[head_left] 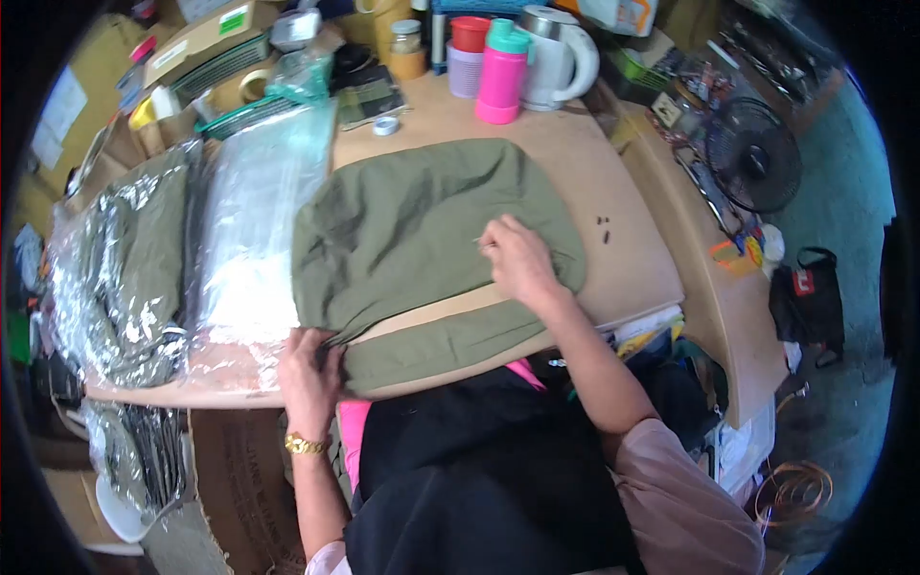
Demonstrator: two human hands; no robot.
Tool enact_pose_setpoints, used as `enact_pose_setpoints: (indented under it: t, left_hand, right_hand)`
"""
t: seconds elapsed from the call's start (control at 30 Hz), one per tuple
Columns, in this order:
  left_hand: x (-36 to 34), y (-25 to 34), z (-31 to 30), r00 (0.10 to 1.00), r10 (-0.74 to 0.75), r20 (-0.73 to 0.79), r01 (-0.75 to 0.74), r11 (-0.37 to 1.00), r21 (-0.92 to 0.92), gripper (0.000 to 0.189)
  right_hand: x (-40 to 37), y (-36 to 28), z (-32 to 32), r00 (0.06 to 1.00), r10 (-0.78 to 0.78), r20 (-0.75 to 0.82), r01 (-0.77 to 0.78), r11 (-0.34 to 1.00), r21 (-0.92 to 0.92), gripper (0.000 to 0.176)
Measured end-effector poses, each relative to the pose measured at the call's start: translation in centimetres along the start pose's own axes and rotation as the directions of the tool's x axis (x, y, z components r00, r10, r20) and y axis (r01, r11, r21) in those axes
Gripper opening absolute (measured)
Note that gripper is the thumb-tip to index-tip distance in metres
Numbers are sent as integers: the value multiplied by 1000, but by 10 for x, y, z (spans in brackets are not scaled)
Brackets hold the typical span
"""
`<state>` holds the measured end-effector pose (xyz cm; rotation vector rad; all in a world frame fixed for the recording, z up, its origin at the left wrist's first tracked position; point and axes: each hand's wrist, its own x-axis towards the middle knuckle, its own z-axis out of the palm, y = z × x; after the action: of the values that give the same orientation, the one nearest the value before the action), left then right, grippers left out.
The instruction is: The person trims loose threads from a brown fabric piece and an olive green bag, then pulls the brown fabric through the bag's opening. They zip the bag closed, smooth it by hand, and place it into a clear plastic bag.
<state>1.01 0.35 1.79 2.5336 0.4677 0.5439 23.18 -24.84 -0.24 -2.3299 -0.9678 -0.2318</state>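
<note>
While the table (637,268) bears cloth (422,230), clutter (551,72) crowds behind.

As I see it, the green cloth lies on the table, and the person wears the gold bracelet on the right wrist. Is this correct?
Not quite: the head view shows the gold bracelet on the left wrist, just below the left hand. The green cloth does lie on the table.
</note>
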Motion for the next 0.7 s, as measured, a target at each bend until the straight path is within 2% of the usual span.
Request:
enact_pose_setpoints:
  t: [0.07,0.1,0.13,0.2,0.27,0.3,0.33,0.4,0.47,0.53,0.57,0.6,0.67,0.7]
  left_hand:
    - [1,1,6,995,52,-90,-55,998,-25,13]
    - [2,7,7,988,67,-142,-74,996,-49,12]
    - [3,16,8,978,82,-190,-98,992,-74,10]
    - [5,29,6,975,27,-219,-71,978,-196,13]
    - [8,34,6,959,63,-277,-124,971,-206,16]
    - [9,40,5,937,70,-342,-139,973,-182,16]
    - [8,42,2,928,173,-331,-200,979,-48,16]
    - [-2,35,11,962,155,-225,-197,964,-177,19]
    - [-5,32,16,967,175,-185,-199,973,-118,18]
    - [-5,28,23,987,149,-53,-157,962,-222,13]
    - [-1,29,31,997,35,-73,-65,885,-461,8]
    - [-1,30,35,997,32,-70,-61,885,-461,8]
    - [6,41,29,984,-109,-144,48,926,-376,11]
    - [7,41,30,984,-130,-119,96,963,-251,11]
  right_hand:
    - [9,-28,-5,996,79,-31,-67,956,284,6]
    - [9,-47,-5,996,-48,-70,69,937,343,7]
    - [8,-67,-3,996,-67,-64,86,927,366,7]
    - [4,-99,3,899,-423,-111,436,845,311,8]
    - [6,-99,18,887,-454,-84,456,832,316,9]
    - [9,-92,22,907,-420,-38,404,841,358,9]
    - [16,-90,21,922,-388,11,352,849,395,9]
    - [25,-89,15,918,-396,-35,374,829,416,8]
    - [31,-90,9,925,-378,-29,351,828,437,8]
    - [33,-92,10,920,-388,-49,367,811,455,8]
    - [32,-94,10,923,-384,-22,350,816,461,8]
    - [30,-95,10,925,-380,9,333,819,467,8]
    - [29,-101,9,925,-380,11,326,809,488,8]
    - [28,-103,9,925,-379,10,322,799,508,8]
